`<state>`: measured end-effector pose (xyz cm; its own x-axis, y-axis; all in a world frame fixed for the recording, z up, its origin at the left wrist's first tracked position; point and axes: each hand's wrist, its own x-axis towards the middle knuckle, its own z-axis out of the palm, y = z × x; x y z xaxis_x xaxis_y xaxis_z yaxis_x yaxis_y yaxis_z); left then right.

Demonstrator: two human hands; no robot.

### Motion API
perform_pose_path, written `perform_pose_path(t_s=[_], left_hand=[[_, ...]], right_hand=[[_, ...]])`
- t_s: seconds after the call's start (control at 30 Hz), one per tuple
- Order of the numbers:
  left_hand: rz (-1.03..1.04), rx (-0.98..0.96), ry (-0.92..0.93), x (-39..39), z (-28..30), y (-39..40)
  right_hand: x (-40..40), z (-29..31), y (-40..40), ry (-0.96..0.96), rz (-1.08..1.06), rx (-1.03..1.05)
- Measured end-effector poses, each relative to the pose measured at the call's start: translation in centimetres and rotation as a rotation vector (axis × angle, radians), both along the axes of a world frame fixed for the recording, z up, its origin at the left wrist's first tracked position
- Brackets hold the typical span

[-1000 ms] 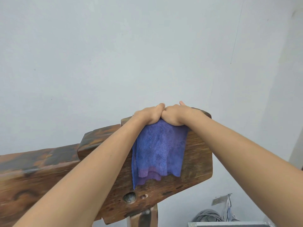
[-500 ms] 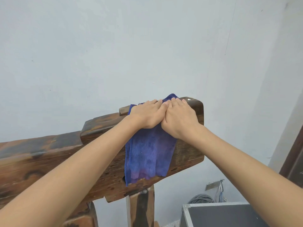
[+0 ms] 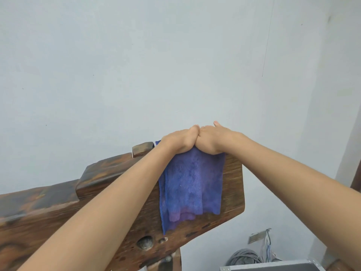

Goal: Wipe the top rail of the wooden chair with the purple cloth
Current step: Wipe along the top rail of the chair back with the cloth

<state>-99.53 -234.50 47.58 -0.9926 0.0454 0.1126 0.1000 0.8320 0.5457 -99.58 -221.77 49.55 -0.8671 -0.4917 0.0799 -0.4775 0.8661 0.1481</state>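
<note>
The wooden chair's top rail (image 3: 105, 169) is dark, worn and stepped, and runs from the lower left up to a right end near the middle of the head view. A purple cloth (image 3: 191, 182) lies over that right end and hangs down the near face. My left hand (image 3: 177, 140) and my right hand (image 3: 213, 139) sit side by side, touching each other, and press the cloth onto the top of the rail. Their fingers point away from me and are mostly hidden; one right fingertip sticks up. Both forearms cross the rail's near face.
A pale wall (image 3: 175, 55) stands close behind the chair. Below the rail at the lower right are a coil of grey cable (image 3: 244, 257), loose wires and a metal-edged case (image 3: 273, 266). A dark door frame (image 3: 356, 178) shows at the right edge.
Half a second ago both hands lay flat on the cloth nearer me. They have slid forward over the rail's top, and the view has tilted upward.
</note>
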Motion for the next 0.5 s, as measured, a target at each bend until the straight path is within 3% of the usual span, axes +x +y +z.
perform_pose_path(t_s=[0.3, 0.5], left_hand=[[0.227, 0.044, 0.036, -3.5, 0.8, 1.9], [0.188, 0.037, 0.061, -3.6, 0.9, 2.3]], right_hand=[[-2.9, 1.6, 0.6, 0.026, -0.12, 0.137], [-1.5, 1.2, 0.9, 0.034, -0.269, 0.061]])
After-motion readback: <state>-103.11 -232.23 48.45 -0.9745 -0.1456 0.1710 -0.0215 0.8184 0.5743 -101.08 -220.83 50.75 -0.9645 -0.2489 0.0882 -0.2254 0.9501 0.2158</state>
